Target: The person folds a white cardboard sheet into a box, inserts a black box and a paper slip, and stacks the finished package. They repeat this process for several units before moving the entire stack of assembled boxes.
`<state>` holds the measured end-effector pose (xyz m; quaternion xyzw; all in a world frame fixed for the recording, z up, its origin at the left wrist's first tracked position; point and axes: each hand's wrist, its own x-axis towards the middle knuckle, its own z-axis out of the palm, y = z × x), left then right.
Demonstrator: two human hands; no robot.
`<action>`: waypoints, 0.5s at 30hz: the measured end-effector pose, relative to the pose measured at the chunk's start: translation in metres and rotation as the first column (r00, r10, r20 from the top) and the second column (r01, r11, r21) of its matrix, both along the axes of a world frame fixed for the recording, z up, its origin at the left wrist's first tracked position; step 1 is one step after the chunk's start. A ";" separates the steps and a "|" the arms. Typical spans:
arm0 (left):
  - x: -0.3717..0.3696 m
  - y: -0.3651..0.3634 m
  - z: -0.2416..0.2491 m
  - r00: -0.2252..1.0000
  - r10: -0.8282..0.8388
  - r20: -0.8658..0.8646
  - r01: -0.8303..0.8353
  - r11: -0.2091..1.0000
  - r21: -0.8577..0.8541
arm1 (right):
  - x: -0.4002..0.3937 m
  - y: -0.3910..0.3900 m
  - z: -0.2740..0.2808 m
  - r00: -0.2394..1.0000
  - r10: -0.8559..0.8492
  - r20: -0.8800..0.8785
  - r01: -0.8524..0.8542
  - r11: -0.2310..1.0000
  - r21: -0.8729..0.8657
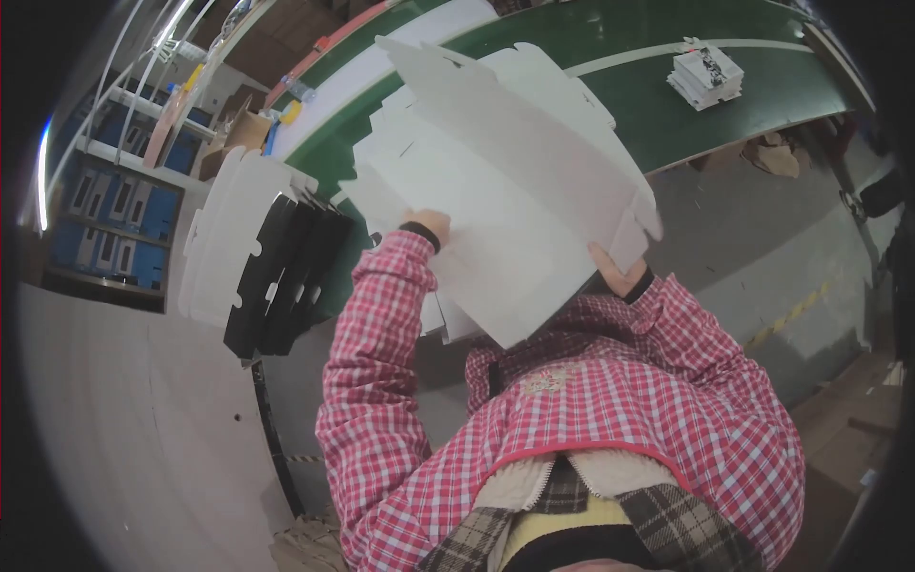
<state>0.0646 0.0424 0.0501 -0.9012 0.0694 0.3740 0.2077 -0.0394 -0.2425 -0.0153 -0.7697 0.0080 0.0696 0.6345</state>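
A large white cardboard sheet [505,210] with folded-up flaps lies between my hands, above other white sheets on the green table. My left hand [432,227] is closed on its left side, near a raised flap. At the right edge my right hand [618,274] grips the same cardboard beside a small folded flap, the thumb on top and the other fingers hidden beneath. One long flap stands up across the far side of the sheet.
Black folded boxes [276,276] and white cardboard pieces [224,234] stand at the left. A small stack of white items [705,74] sits on the green table [648,110] at the back right. Shelves with blue boxes [119,224] are at the far left.
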 end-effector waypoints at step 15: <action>0.010 0.021 0.023 0.974 -0.225 0.030 0.226 0.944 -0.241 | 0.059 -0.016 0.014 0.983 -0.071 0.170 0.071 0.997 0.009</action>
